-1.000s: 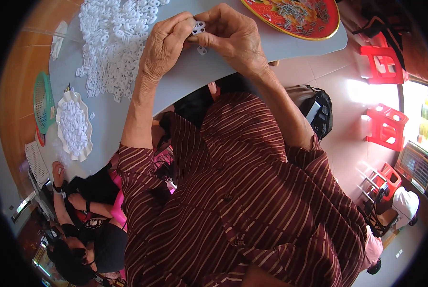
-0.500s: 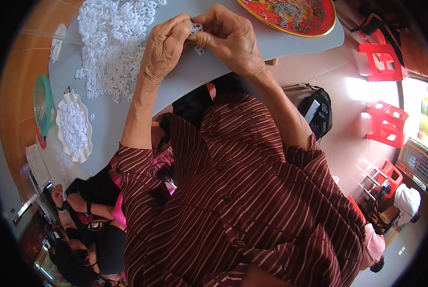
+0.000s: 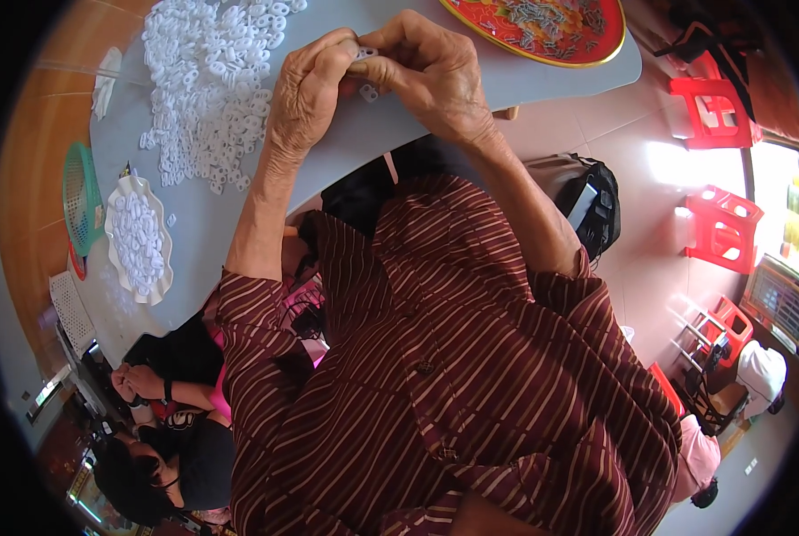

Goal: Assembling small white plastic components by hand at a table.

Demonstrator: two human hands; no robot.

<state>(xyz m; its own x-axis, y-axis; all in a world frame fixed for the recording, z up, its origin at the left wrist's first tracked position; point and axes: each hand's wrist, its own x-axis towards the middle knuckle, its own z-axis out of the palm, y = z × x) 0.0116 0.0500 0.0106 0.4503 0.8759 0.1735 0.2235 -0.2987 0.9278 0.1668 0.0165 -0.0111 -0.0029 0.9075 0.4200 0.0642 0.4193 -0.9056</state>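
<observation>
My left hand [image 3: 308, 94] and my right hand [image 3: 435, 79] meet above the grey table [image 3: 198, 210], fingers closed in a pinch. A small white plastic piece with holes [image 3: 365, 54] shows between their fingertips, partly hidden by the thumbs. Just below the fingers is another such white piece [image 3: 369, 92]. A large heap of loose white plastic pieces [image 3: 207, 89] spreads over the table left of my left hand. Beyond my right hand sits a red patterned tray with a gold rim [image 3: 471, 29], holding many small grey metal pins [image 3: 542, 31].
A white wavy-edged dish [image 3: 165, 259] full of white pieces stands at the table's left, with a green basket [image 3: 79, 201] beside it. A co-worker [image 3: 172, 464] sits at lower left. Red stools [image 3: 717, 112] and a black backpack [image 3: 592, 210] are on the right.
My hands stay pinched together, shifting only slightly. The co-worker's hands at lower left have come together. The loose piece below my fingers sits a little higher.
</observation>
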